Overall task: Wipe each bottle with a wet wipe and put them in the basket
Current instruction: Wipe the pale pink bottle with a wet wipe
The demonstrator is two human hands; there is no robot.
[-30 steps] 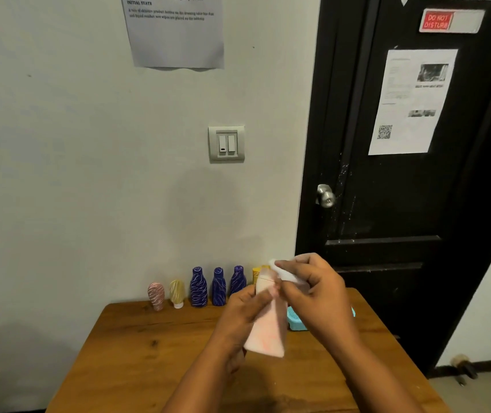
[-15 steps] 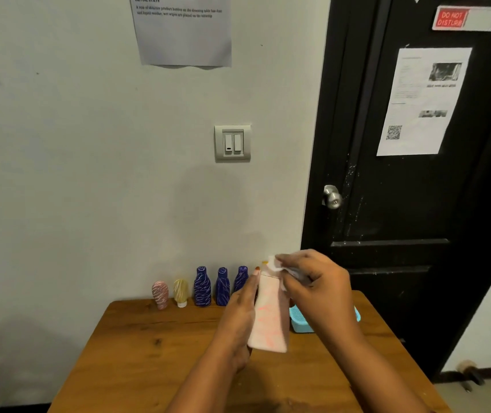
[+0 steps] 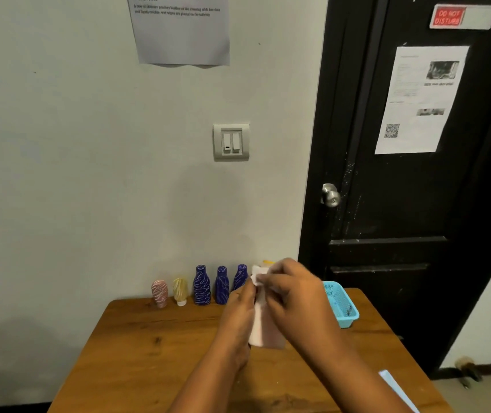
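Note:
My left hand [image 3: 239,312] grips a pale pink bottle [image 3: 265,332] upright above the wooden table [image 3: 148,353]. My right hand [image 3: 294,296] pinches a white wet wipe [image 3: 257,278] against the bottle's top. Along the wall stand a pink striped bottle [image 3: 159,293], a yellow striped bottle [image 3: 180,291] and three dark blue bottles [image 3: 202,285]. A yellow item behind my hands is mostly hidden. The light blue basket [image 3: 341,305] sits on the table to the right of my hands.
A black door [image 3: 411,204] with a metal knob [image 3: 330,195] stands right of the table. A pale packet [image 3: 396,389] lies at the table's right front edge. The wall carries a light switch [image 3: 231,142] and a paper notice.
The camera has tilted down and drawn nearer. My right hand has slid the wipe lower over the bottle's top, and the basket now shows beside my hands.

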